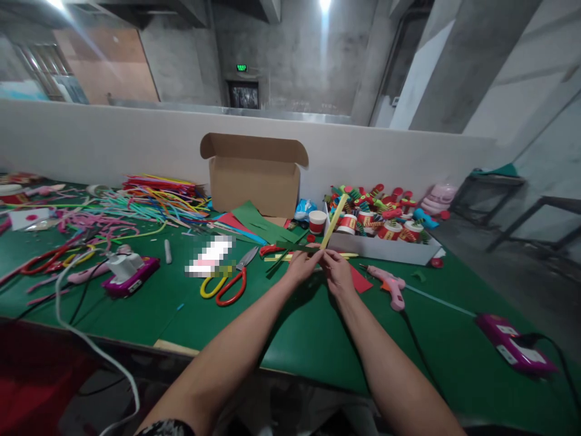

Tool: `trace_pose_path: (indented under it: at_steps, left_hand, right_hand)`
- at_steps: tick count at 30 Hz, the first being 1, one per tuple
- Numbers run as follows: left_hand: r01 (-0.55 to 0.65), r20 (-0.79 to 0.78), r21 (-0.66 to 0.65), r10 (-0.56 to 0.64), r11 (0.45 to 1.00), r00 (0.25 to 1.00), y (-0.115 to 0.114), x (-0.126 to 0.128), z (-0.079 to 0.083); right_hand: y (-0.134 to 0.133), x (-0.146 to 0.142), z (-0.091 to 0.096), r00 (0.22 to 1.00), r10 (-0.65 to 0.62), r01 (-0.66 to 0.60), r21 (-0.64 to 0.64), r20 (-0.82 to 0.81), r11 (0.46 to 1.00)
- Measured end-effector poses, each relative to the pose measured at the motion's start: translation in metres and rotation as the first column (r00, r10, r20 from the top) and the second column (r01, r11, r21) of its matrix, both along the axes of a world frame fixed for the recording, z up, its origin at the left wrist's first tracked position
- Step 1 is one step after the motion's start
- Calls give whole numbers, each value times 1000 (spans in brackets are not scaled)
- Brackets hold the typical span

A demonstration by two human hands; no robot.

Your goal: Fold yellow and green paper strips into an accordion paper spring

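Pinched yellow strip (334, 220) by its near end, left hand (303, 267) and right hand (337, 272) both closed on it, mid-table, near white box (385, 249). Probably mid-joining with dark green strip (294, 246). Called next for steady fingertips; glue gun (390, 285) lay right.

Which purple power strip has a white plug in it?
The left purple plastic power strip; the right power strip holds only a black cord.

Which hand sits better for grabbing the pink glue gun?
Right, probably. The glue gun lies just beyond the right hand; the left hand would have to cross over. Both pinch the yellow strip.
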State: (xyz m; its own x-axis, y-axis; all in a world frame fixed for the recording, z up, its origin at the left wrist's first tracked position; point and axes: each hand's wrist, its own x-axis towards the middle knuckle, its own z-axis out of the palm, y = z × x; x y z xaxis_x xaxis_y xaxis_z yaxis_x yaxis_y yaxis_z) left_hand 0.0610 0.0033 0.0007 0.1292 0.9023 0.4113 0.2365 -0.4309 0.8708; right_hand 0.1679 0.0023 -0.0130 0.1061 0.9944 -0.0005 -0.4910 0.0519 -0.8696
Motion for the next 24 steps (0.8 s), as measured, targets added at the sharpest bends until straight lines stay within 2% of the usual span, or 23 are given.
trace_pose_path:
  at_steps: [5,12,15,19,22,24]
  left_hand:
    - [-97,94,-79,104,992,990,3,-10,-9]
    - [-114,77,-63,118,992,990,2,-21,-6]
    - [-79,124,-107,92,991,988,1,-22,-5]
    - [41,281,-210,20,977,960,1,-22,-6]
    - [119,372,-235,-24,965,928,1,-23,-9]
    - [100,354,-228,-13,968,935,2,-24,-11]
  right_hand:
    - [-2,-4,3,999,-2,2,-7,50,1000]
    - [-3,-5,1,991,75,-72,-31,111,997]
    - [-2,-3,-1,982,112,-111,-21,152,994]
    - [-1,2,-1,972,169,-165,-38,165,986]
    - [-3,3,1,965,213,-210,-37,156,977]
    - [-5,2,2,964,192,-193,-12,186,981]
